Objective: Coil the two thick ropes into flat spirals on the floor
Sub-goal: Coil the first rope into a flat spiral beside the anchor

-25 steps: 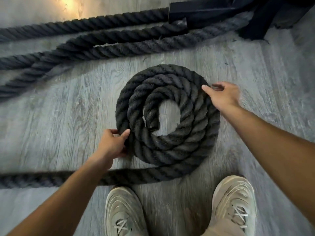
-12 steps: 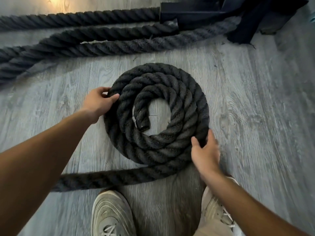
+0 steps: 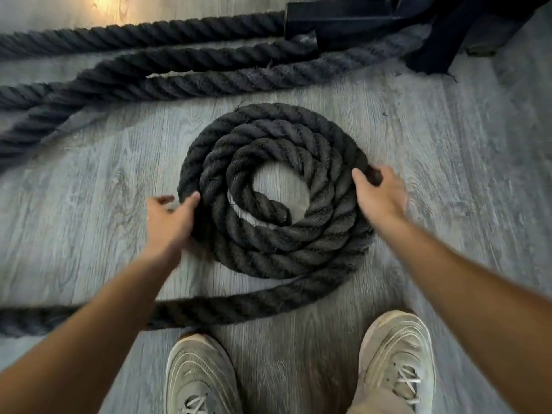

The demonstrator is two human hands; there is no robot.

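On the grey wood-plank floor (image 3: 448,174), the thick black twisted rope (image 3: 274,252) forms about three flat turns mid-floor, left hand (image 3: 167,222) and right hand (image 3: 379,195) gripping its outer turn, while its tail and the other ropes (image 3: 179,82) near the far edge lie uncoiled.

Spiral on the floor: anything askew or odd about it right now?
Nothing damaged. The spiral lies flat, turns snug, with an open gap at its centre where the inner rope end curls. The left hand and right hand sit on its outer turn; the uncoiled tail trails left.
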